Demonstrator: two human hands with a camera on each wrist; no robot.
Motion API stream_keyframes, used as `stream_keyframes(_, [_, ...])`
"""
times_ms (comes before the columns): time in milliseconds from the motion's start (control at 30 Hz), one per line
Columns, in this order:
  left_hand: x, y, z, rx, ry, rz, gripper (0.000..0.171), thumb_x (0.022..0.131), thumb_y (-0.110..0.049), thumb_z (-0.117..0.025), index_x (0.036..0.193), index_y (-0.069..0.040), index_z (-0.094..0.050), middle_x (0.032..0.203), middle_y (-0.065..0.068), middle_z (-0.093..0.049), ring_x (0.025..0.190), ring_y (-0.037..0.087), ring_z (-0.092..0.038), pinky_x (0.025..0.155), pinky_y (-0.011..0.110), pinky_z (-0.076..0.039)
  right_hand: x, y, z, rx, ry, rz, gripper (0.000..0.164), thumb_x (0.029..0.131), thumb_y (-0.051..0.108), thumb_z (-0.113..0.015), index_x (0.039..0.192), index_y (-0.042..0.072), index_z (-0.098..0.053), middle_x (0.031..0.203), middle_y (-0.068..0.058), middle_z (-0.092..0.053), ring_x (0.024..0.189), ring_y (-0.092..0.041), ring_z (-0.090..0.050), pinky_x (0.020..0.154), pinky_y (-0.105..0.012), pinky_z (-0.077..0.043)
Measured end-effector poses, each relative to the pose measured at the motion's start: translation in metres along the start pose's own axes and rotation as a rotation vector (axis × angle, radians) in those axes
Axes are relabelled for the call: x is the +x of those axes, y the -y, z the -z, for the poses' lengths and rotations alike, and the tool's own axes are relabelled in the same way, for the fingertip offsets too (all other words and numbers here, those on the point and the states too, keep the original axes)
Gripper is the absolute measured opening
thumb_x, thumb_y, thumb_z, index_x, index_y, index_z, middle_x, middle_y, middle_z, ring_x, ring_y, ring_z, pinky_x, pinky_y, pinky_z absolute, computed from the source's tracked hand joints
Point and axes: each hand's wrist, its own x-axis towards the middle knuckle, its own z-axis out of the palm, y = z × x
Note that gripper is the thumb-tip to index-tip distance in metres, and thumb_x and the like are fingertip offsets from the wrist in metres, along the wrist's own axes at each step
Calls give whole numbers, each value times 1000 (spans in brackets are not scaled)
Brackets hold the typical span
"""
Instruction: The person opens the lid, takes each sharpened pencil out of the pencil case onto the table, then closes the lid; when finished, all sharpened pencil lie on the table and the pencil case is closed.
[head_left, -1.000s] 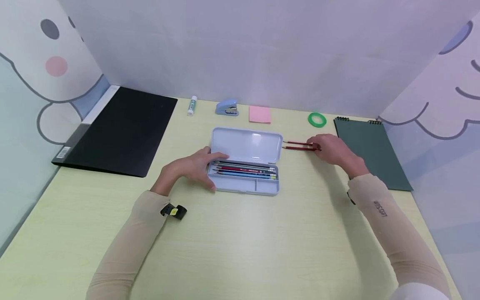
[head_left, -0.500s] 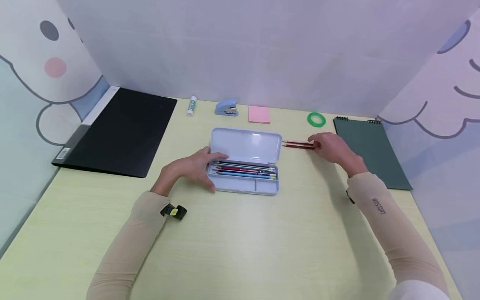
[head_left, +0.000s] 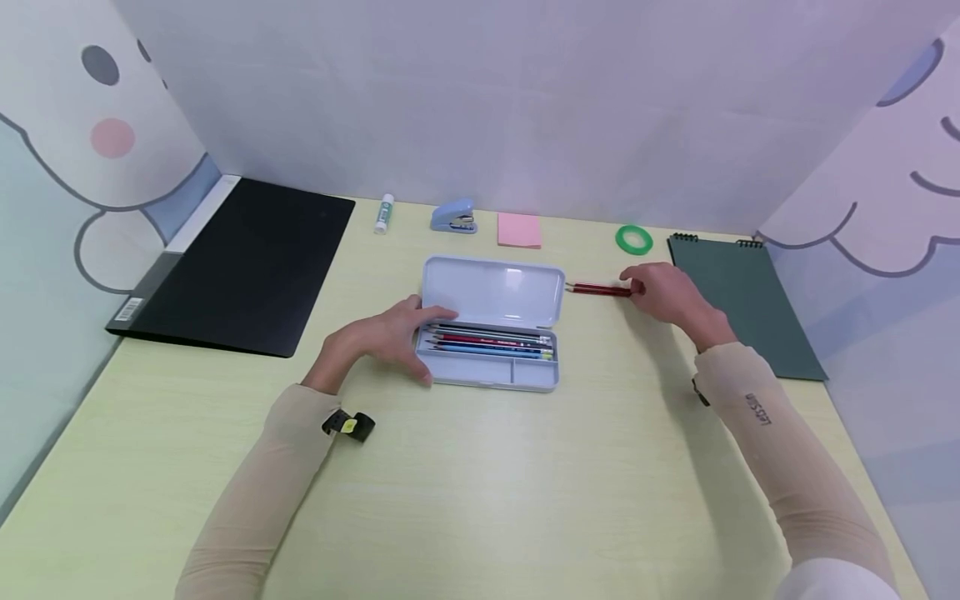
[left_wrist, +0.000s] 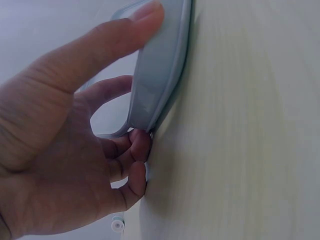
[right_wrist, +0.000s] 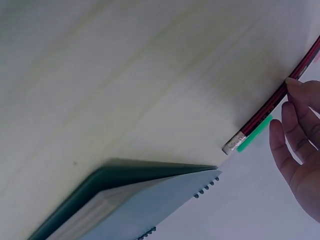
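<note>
A pale blue pencil case [head_left: 493, 292] lies open on the table, its lid folded back. Several pencils [head_left: 491, 342] fill its long compartment; the narrow front compartments hold nothing visible. My left hand [head_left: 386, 335] grips the case's left end, thumb at the front corner and fingers behind; the left wrist view shows the thumb on the case's side wall [left_wrist: 156, 80]. To the right of the lid, my right hand [head_left: 660, 293] pinches two dark red pencils [head_left: 598, 289] lying side by side, tips toward the case. In the right wrist view the pencils' eraser ends [right_wrist: 234, 143] stick out past the fingers.
Along the back stand a glue stick [head_left: 384, 214], a blue stapler [head_left: 453, 217], pink sticky notes [head_left: 519, 230] and a green tape roll [head_left: 633, 240]. A black folder [head_left: 247, 267] lies at left, a green spiral notebook [head_left: 757, 308] at right, beside my right hand.
The two red pencils, spread apart a second ago, have come together in my right hand, which has shifted slightly toward the back. My left hand and the case have stayed put.
</note>
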Motion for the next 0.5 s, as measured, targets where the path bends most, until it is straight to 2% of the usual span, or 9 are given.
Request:
stream_keyframes(233, [0, -2, -1, 2, 6, 4, 100, 67, -33, -92, 152, -26, -40, 129, 18, -41, 121, 32, -41, 97, 47, -41, -3, 1, 4, 35, -9, -8, 32, 88, -2, -61, 119, -4, -66, 94, -18, -69, 80, -28, -60, 77, -48, -50])
stream_keyframes(367, [0, -1, 0, 0, 4, 6, 100, 66, -32, -93, 152, -25, -40, 129, 18, -41, 120, 32, -41, 97, 46, -41, -4, 6, 9, 79, -63, 12, 31, 89, 0, -63, 120, -5, -66, 91, -17, -68, 80, -28, -61, 76, -48, -50])
stream_keyframes(500, [0, -1, 0, -4, 4, 11, 101, 66, -32, -93, 152, -26, -40, 130, 18, -40, 121, 33, -41, 97, 47, -40, -5, 18, 16, 153, -147, 39, 33, 90, 2, -67, 122, -4, -65, 95, -18, -67, 87, -30, -63, 80, -50, -52])
